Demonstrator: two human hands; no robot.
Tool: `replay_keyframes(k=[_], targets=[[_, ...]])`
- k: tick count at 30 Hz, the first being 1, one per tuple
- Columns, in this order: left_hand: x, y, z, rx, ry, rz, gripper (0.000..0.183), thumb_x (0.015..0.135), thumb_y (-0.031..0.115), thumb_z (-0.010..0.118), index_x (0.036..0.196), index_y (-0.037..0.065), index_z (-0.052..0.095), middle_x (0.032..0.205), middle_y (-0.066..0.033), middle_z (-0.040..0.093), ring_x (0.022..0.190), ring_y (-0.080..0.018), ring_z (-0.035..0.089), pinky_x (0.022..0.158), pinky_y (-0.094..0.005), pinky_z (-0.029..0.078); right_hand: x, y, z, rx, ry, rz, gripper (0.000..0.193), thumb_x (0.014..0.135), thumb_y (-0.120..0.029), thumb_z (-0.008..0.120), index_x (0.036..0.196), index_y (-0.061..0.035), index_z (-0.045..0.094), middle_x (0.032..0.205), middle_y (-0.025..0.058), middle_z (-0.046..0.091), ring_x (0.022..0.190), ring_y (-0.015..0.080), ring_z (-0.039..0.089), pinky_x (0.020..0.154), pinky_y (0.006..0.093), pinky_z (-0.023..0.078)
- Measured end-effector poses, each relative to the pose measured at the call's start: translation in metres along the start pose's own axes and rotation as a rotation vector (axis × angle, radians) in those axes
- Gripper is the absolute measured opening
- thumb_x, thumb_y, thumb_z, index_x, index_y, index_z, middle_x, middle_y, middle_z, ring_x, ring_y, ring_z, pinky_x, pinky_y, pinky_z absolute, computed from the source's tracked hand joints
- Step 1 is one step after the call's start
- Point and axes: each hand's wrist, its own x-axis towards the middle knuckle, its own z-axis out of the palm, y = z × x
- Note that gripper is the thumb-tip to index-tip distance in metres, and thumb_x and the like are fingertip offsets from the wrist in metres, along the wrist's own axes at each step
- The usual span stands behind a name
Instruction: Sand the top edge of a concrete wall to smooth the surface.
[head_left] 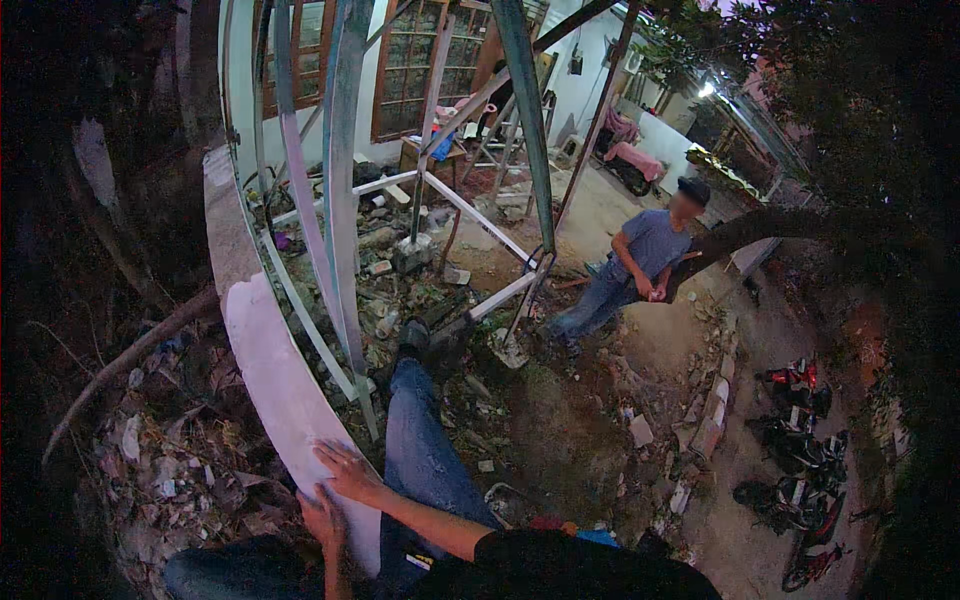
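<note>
A long white flat strip point(275, 360) runs along the top of a narrow wall, and my legs are on either side of it. On its near part lies my right hand point(352, 474), palm down with the fingers stretched out. Just nearer to me, my left hand point(322, 515) rests at the strip's left edge with its fingers extended. Neither hand appears to hold anything. Beyond the strip, the bare wall top point(230, 220) is rough and grey-brown. My jeans-clad leg point(425, 440) reaches forward on the right, its foot near a metal frame.
Upright metal posts point(345, 200) rise close beside the strip. A white-barred metal frame point(480, 222) stands over rubble. A person in a cap point(655, 245) is at the right, hands together. Parked motorbikes point(800, 450) stand lower right. Debris point(190, 470) covers the ground left.
</note>
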Motion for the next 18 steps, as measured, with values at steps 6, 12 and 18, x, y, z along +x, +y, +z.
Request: replay_keyframes(k=[6, 12, 18], targets=[[0.0, 0.006, -0.001, 0.054, -0.045, -0.089, 0.068, 0.098, 0.049, 0.049, 0.138, -0.005, 0.043, 0.119, -0.0317, 0.06, 0.107, -0.049, 0.059, 0.089, -0.051, 0.047, 0.0, -0.008, -0.012, 0.006, 0.049, -0.004, 0.069, 0.082, -0.031, 0.072, 0.137, 0.002, 0.048, 0.149, 0.0176, 0.042, 0.139, 0.0348, 0.038, 0.114, 0.0472, 0.033], [0.0, -0.016, 0.003, 0.077, 0.088, 0.081, 0.065, 0.098, 0.048, 0.048, 0.138, -0.003, 0.045, 0.117, -0.0317, 0.061, 0.106, -0.0481, 0.06, 0.086, -0.0512, 0.048, 0.007, -0.029, -0.029, 0.034, 0.116, -0.018, 0.058, 0.086, -0.039, 0.07, 0.125, 0.0018, 0.059, 0.139, 0.0179, 0.053, 0.131, 0.0358, 0.048, 0.11, 0.0456, 0.038], [0.003, -0.003, 0.001, 0.041, 0.01, 0.057, 0.059, 0.099, 0.047, 0.046, 0.133, -0.002, 0.047, 0.117, -0.0296, 0.061, 0.105, -0.0481, 0.059, 0.086, -0.0518, 0.047, 0.006, -0.016, -0.021, -0.004, 0.073, 0.017, 0.06, 0.09, -0.042, 0.064, 0.13, 0.0018, 0.055, 0.143, 0.0198, 0.049, 0.133, 0.038, 0.045, 0.112, 0.0474, 0.035]])
